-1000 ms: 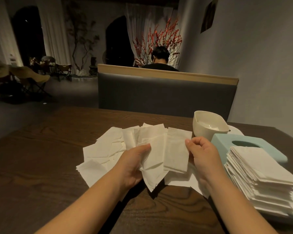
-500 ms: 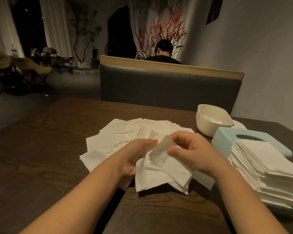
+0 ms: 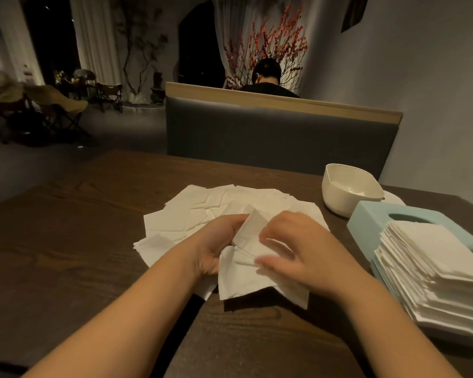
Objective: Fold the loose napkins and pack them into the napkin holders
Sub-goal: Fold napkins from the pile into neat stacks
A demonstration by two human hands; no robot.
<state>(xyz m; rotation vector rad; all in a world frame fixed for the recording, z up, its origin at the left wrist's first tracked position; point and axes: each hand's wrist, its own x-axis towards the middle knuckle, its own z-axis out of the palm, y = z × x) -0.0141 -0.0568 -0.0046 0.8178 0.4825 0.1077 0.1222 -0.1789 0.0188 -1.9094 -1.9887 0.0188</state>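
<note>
I saw my left hand and blurred right hand pinching thin, soft white napkins above the grainy wooden table, its left side bare.

Dim room: grey booth backrest, white curtains, folding chairs.

1. A dark wooden table carries everything.
2. Loose napkins lie spread at its centre.
3. A white bowl, a pale blue holder and a stacked napkin pile sit at the right.
</note>
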